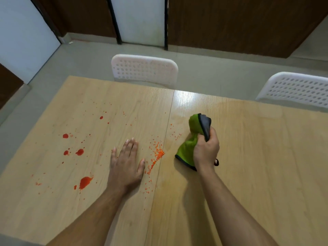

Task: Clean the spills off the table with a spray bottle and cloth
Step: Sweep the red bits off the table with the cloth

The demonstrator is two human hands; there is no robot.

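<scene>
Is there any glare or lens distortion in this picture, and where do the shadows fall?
Head view: glare on the table beyond the green cloth; wide-angle bending curves its edges; soft shadows lie beneath the left hand and right hand.

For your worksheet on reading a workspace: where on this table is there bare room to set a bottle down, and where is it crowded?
Free: the table to the right of the right hand gripping the green cloth, out toward the white chair. Crowded: the red splatters left of the flat left hand, and the orange crumbs between the hands.
</scene>
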